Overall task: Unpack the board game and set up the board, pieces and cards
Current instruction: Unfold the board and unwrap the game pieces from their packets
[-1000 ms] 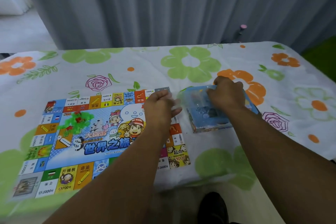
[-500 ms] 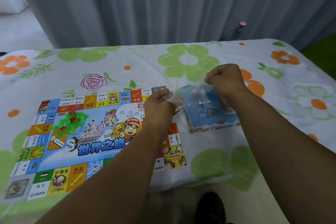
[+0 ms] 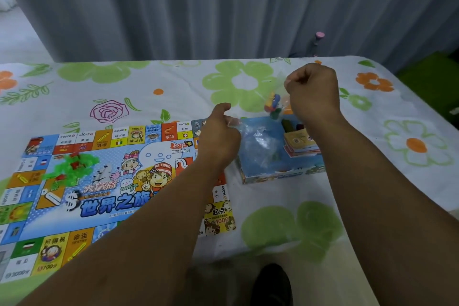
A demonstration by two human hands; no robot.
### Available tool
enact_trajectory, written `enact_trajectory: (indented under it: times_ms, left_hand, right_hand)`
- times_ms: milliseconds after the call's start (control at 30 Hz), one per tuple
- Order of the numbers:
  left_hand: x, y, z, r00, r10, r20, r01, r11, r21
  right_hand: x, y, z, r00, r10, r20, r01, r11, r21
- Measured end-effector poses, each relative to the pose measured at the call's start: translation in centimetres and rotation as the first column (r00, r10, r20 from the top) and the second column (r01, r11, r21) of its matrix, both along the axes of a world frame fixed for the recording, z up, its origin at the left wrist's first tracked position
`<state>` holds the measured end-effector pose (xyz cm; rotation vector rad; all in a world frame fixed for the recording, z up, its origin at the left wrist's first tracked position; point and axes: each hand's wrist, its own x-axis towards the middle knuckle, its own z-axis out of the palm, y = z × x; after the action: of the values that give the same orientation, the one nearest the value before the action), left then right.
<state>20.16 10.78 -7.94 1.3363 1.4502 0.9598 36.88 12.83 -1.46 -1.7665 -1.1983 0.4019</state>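
Observation:
The colourful game board (image 3: 104, 181) lies flat on the table at the left, with a heap of green and red plastic houses (image 3: 70, 165) on it. The blue game box (image 3: 278, 171) sits open to its right, holding a stack of cards (image 3: 299, 145). My right hand (image 3: 311, 92) is raised above the box and pinches the top of a small clear bag of coloured pawns (image 3: 273, 104). My left hand (image 3: 219, 131) pinches an edge of clear plastic wrap (image 3: 255, 141) over the box's left half.
The table wears a white cloth with green and orange flowers (image 3: 238, 82). Grey curtains (image 3: 223, 7) hang behind the far edge. The table's right edge drops to a green floor (image 3: 432, 77). A dark shoe (image 3: 272, 283) shows below the near edge.
My right hand rose from the box, lifting the clear bag of pawns up and away. My left hand stayed at the box's left edge on the plastic.

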Motion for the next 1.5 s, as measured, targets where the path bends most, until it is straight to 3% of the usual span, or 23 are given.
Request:
enact_trajectory:
  times_ms: [167,433,600,867,967,1033,1100,1167,1233,1333,1500]
  left_hand:
    - [1.8,0.6,-0.1,0.950,-0.168,-0.265,0.205,0.972,0.117]
    - [1.5,0.3,-1.3,0.882,0.022,-0.470,0.197,0.890,0.411]
    - [1.8,-1.2,-1.4,0.661,-0.109,-0.743,0.418,0.875,0.244]
    - [2.3,-0.1,-2.3,0.540,-0.231,-0.809,0.535,0.836,0.119]
    - [2.1,0.2,-2.5,0.588,-0.200,-0.784,0.501,0.851,0.158]
    - [1.9,0.1,-2.6,0.668,-0.137,-0.731,0.443,0.862,0.244]
    - [1.7,-0.1,-2.4,0.839,-0.057,-0.542,0.259,0.916,0.305]
    - [1.3,-0.3,-2.0,0.947,0.022,-0.319,0.062,0.966,0.252]
    - [0.6,-0.5,-1.4,0.979,0.046,-0.199,-0.004,0.979,0.205]
    - [-0.3,-0.9,-0.2,0.996,-0.030,-0.079,0.039,0.992,0.119]
    - [-3.1,-2.1,0.6,0.991,-0.090,0.095,0.078,0.989,0.123]
  right_hand:
    - [-0.4,-0.1,-0.2,0.999,0.049,-0.017,-0.049,0.999,-0.002]
    - [-0.3,0.3,-0.3,0.999,0.049,-0.021,-0.049,0.999,-0.001]
    - [-0.7,0.1,0.1,0.998,0.054,-0.027,-0.054,0.999,-0.001]
    - [-0.8,-0.2,-0.2,0.998,0.062,-0.025,-0.063,0.998,-0.028]
    - [-0.9,-0.3,-0.2,0.998,0.066,-0.014,-0.066,0.997,-0.034]
    - [-1.1,-0.4,-0.1,0.997,0.080,-0.021,-0.081,0.996,-0.046]
    - [-1.3,-0.5,0.2,0.994,0.103,-0.036,-0.104,0.994,-0.039]
    - [-1.7,-0.6,0.7,0.985,0.150,-0.089,-0.155,0.986,-0.054]
    - [-2.6,-1.1,1.4,0.961,0.226,-0.161,-0.244,0.964,-0.103]
    - [-4.5,-2.2,2.0,0.912,0.324,-0.252,-0.373,0.911,-0.177]
    - [-7.6,-3.8,2.1,0.861,0.357,-0.362,-0.448,0.869,-0.211]
